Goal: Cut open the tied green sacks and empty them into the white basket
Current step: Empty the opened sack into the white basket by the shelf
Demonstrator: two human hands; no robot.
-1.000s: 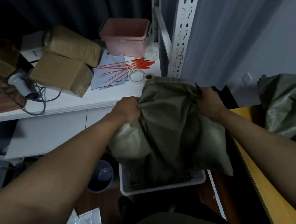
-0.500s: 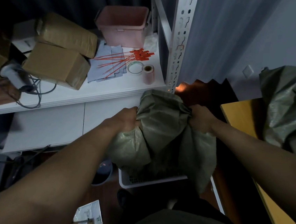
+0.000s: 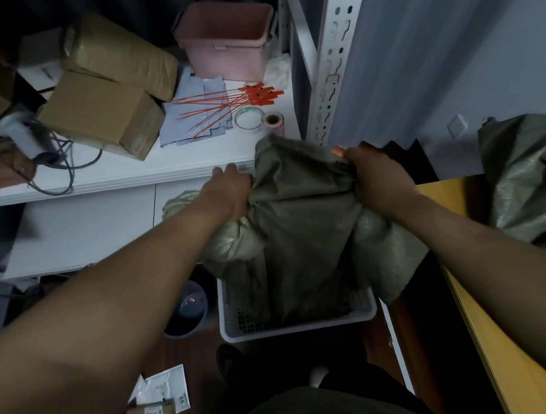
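Green woven sack (image 3: 303, 223) hangs between both hands directly above the white basket (image 3: 297, 322), its lower folds drooping down into the basket's perforated interior and partly over the right rim. What lies inside the basket under the fabric cannot be made out. The left hand (image 3: 229, 187) is clenched on a bunched fistful of the sack's upper left edge; the right hand (image 3: 372, 172) grips the upper right edge the same way, so the cloth is stretched taut across the top between them. Both forearms reach in bare from the bottom corners.

The basket stands on a dark wooden floor, with a small round bin (image 3: 188, 310) just beside it on the left. Near the person's feet lie a few paper packets (image 3: 164, 390) and a small carton.

Behind the sack runs a white shelf (image 3: 110, 176). On it are red zip ties (image 3: 237, 101) fanned across grey-blue sheets (image 3: 188, 118), a tape roll (image 3: 247, 120) touching a smaller roll (image 3: 272, 121), a pink tub (image 3: 227, 39) further back, and taped cardboard boxes (image 3: 100, 113) stacked at the left beside a tangle of cable. A perforated metal upright (image 3: 333, 58) rises at the shelf's right end.

On the right, a second green sack (image 3: 535, 179) rests on a yellow wooden table (image 3: 500, 334), well apart from the basket
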